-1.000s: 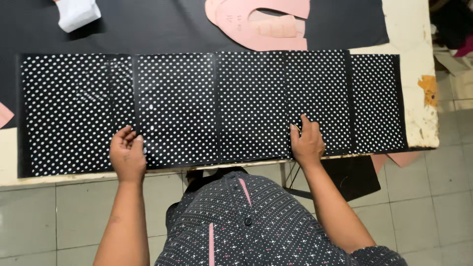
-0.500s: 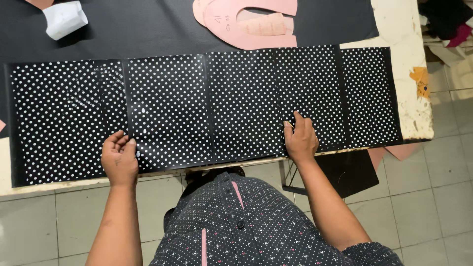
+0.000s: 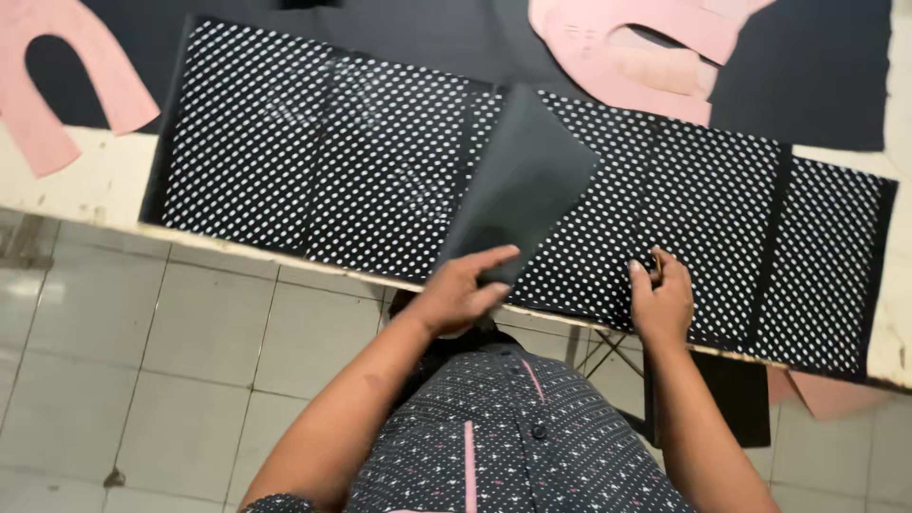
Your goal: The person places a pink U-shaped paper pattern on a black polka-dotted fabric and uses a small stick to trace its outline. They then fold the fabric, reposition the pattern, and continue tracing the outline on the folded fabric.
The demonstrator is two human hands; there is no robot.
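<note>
Between the left hand's (image 3: 463, 293) pinching fingers, a plain dark fabric flap (image 3: 521, 185) is lifted off the polka-dot fabric (image 3: 380, 180); beneath the right hand's (image 3: 662, 302) curled fingers, its near edge is pressed down. Folding seems underway; alignment is needed.

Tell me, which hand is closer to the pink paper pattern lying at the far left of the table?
Left. The left hand lifts a fabric flap near the middle, well right of that pink pattern; the right hand presses the dotted fabric farther right.

Fabric (image 3: 285, 161) on table (image 3: 85, 180); paper patterns (image 3: 627, 47) behind; folded flap (image 3: 522, 180) mid-fabric.
</note>
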